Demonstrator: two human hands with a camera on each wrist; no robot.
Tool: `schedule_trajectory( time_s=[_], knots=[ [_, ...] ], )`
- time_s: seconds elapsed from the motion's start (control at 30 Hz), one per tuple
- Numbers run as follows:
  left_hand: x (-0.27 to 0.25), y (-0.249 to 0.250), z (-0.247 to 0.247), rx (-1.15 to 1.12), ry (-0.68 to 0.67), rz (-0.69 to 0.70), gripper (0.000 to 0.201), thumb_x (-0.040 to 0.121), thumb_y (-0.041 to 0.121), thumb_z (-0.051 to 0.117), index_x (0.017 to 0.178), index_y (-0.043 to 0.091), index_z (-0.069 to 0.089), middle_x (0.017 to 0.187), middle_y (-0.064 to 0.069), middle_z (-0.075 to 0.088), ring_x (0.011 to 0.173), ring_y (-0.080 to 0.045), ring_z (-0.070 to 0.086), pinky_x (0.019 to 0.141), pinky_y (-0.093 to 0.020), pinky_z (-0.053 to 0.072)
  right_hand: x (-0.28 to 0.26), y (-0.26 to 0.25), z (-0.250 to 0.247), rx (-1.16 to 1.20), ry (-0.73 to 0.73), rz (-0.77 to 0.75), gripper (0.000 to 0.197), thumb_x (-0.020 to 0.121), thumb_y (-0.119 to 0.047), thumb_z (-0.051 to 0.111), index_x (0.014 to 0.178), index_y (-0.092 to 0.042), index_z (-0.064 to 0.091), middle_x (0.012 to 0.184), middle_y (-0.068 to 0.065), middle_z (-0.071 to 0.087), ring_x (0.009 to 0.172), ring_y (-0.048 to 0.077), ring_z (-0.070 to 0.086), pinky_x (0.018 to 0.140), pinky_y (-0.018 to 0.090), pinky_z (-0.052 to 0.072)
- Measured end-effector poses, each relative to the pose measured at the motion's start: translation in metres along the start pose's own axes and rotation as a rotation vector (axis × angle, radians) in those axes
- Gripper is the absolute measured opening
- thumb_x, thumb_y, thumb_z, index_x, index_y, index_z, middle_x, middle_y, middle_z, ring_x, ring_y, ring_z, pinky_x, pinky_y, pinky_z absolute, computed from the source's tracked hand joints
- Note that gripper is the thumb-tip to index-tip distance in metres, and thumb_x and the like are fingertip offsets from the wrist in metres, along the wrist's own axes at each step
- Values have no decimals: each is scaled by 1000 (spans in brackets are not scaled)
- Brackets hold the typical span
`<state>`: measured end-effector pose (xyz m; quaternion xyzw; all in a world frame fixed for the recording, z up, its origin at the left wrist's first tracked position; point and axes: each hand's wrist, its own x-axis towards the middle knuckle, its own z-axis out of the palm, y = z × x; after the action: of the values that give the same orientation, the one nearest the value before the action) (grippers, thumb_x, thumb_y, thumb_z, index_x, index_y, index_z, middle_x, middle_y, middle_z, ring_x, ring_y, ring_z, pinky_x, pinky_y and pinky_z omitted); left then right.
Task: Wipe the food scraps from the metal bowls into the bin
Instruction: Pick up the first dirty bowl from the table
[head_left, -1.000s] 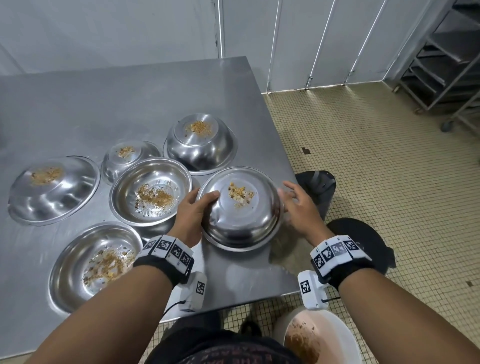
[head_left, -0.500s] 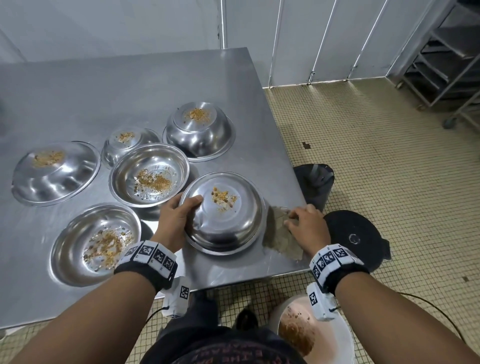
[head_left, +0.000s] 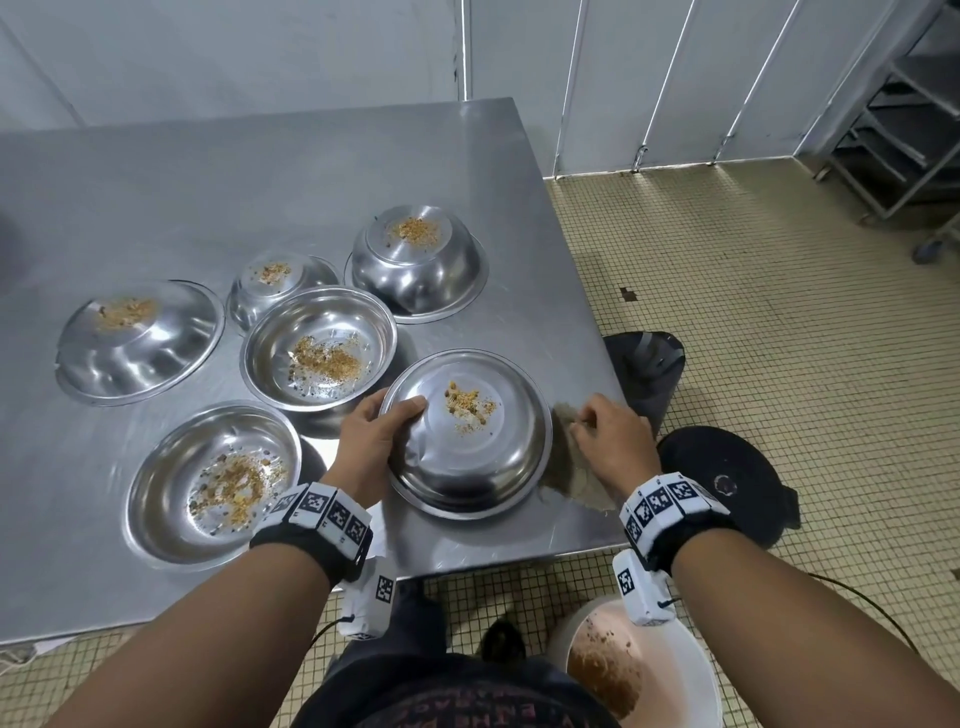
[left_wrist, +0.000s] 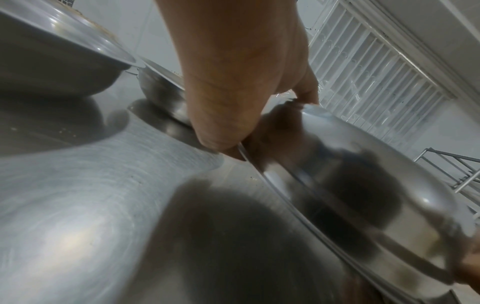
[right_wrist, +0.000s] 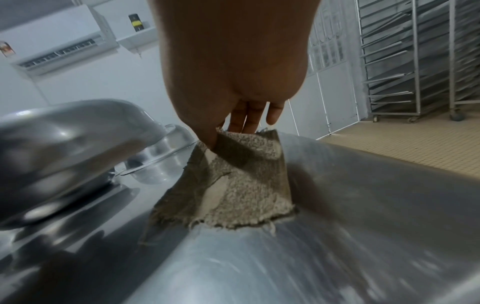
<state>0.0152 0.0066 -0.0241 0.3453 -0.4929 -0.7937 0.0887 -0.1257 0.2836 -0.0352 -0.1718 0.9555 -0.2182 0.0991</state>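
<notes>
1. Near the table's (head_left: 156, 171) 5 o'clock corner, the left hand (head_left: 366, 439) holds an upturned bowl (head_left: 467, 457): thumb curled over its 9 o'clock shoulder, other fingers hidden under the rim. Food scraps (head_left: 470, 408) lie on its raised base.
2. At the bowl's 3 o'clock side, the right hand (head_left: 613, 441) pinches a frayed cloth (right_wrist: 241, 181) between thumb and fingertips; the cloth's lower edge lies on the table.
3. Judgement: lift the cloth clear, keep the bowl level and carry it over the bin (head_left: 691, 691), at 6 o'clock below the table edge, before wiping toward the bin.
4. Five more soiled bowls crowd 9 to 12 o'clock, the nearest (head_left: 319, 348) just beside the left knuckles.
5. Open room lies toward 3 and 6 o'clock, off the table edge. A tilted bowl would likely shed scraps onto the floor.
</notes>
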Motion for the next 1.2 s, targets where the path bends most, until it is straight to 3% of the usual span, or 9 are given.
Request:
schedule_trajectory(
  time_s=[0.1,0.2,0.33,0.5,0.63,0.8,0.9,1.0,1.2],
  knots=[
    [1,-1,1,30,16,0,73,65,31,97,125,5,64,95,-15,71,67,-24,59,46,-28,51,0,-5,-5,62,-17,8,17,96,-28,65,85,-23,53,81,-7,60,81,24,61,86,48,53],
    [0,0,4,63,36,-13,85,55,37,100,125,11,60,99,-14,71,70,-26,59,51,-30,51,0,-7,-10,21,-27,-19,23,98,-31,61,81,-22,49,87,-4,54,83,21,56,89,47,51],
    [2,-1,6,98,63,-31,60,76,28,91,121,8,58,87,-11,67,56,-21,55,51,-31,49,3,-8,-16,-82,28,-63,27,102,-34,48,80,-19,48,96,0,49,91,21,49,92,44,42],
    [0,1,12,128,47,-39,39,80,23,88,96,7,56,62,-5,60,48,-22,52,46,-30,49,9,-11,-26,203,23,10,31,104,-31,50,81,-10,57,76,6,63,75,29,62,69,41,50],
    [-3,5,17,120,39,-21,36,83,19,85,90,10,51,55,-4,58,41,-20,52,41,-28,49,13,-19,-29,383,63,39,23,105,-24,49,99,-8,64,94,5,69,89,25,63,82,40,52],
    [-10,9,18,113,23,-8,39,82,17,85,99,6,51,55,-5,58,39,-20,52,40,-29,51,19,-35,-34,676,98,181,28,108,-30,41,94,-14,59,96,3,65,100,27,61,91,41,46],
    [-13,10,17,119,16,-4,42,80,19,86,102,5,52,56,-4,59,41,-20,53,42,-29,52,18,-39,-30,698,92,173,37,100,-50,55,100,-14,60,101,4,67,98,23,64,90,40,51],
    [-15,12,16,127,22,3,38,85,15,83,104,3,53,56,-4,62,40,-20,55,41,-28,52,17,-34,-20,661,59,151,40,83,-43,81,96,-8,68,91,7,74,88,29,71,82,44,61],
    [-16,11,9,145,48,23,41,83,16,85,103,4,52,54,-6,60,39,-22,55,41,-29,52,12,-21,-8,631,4,224,47,82,-56,72,87,-9,74,84,2,75,84,23,71,83,43,59]
  ],
)
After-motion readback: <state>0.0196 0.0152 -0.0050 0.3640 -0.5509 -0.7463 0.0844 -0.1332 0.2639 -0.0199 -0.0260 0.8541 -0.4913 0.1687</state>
